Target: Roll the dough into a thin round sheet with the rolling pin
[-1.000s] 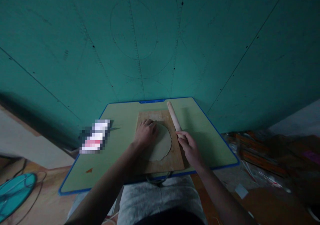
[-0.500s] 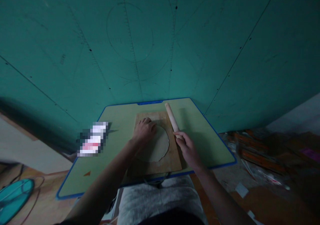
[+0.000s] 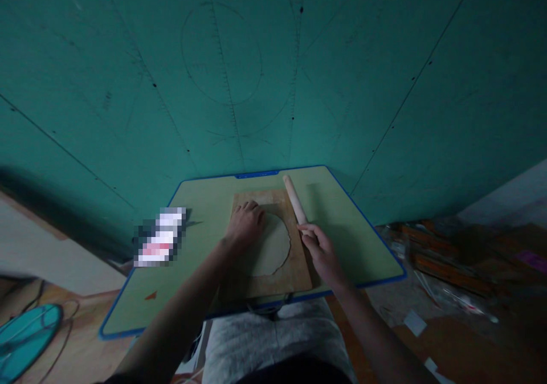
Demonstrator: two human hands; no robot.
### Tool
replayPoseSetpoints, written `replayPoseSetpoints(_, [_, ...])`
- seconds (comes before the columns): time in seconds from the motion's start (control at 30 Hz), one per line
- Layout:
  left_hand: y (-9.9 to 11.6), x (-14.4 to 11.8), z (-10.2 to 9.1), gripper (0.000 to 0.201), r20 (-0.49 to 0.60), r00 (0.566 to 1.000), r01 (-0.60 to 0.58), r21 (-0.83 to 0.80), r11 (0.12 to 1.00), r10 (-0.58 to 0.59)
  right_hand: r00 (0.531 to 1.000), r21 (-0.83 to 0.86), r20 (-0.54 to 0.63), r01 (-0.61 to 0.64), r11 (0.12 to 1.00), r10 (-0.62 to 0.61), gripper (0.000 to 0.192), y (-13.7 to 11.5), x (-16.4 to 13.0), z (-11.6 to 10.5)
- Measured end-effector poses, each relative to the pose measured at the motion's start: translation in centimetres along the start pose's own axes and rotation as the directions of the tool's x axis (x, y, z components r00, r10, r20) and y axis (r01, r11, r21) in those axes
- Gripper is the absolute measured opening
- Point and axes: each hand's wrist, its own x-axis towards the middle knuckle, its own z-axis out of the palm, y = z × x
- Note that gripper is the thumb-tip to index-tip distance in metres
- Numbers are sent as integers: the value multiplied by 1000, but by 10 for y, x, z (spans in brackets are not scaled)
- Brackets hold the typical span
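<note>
A round, flat sheet of dough (image 3: 271, 247) with a slightly ragged edge lies on a wooden board (image 3: 297, 278). My left hand (image 3: 247, 223) rests palm down over the upper left of the dough, its fingers a little bent and slightly apart. Part of the dough is hidden under that hand and forearm. To the right, my right hand (image 3: 318, 246) is closed around the near end of a pale wooden rolling pin (image 3: 294, 200). The pin slants away from me along the board's right edge, beside the dough and apart from it.
The board lies on a pale green table (image 3: 354, 241) with a blue rim, up against a green wall (image 3: 256, 88). On the table's left are a blurred-out item (image 3: 160, 239) and a small orange-brown triangular piece (image 3: 151, 295). Clutter (image 3: 448, 264) covers the floor at right.
The view has shifted very slightly. Both hands, the dough and the rolling pin keep their places.
</note>
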Motion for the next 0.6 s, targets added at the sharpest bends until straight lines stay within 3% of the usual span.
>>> replayPoseSetpoints(0.3, [-7, 3, 4, 22, -42, 999, -27, -135, 991, 21, 1000, 21, -15, -6, 1000, 7, 24, -1, 1, 2])
replayPoseSetpoints(0.6, [2, 16, 10, 30, -75, 996, -65, -195, 979, 51, 1000, 25, -4, -31, 999, 31, 25, -3, -1, 0])
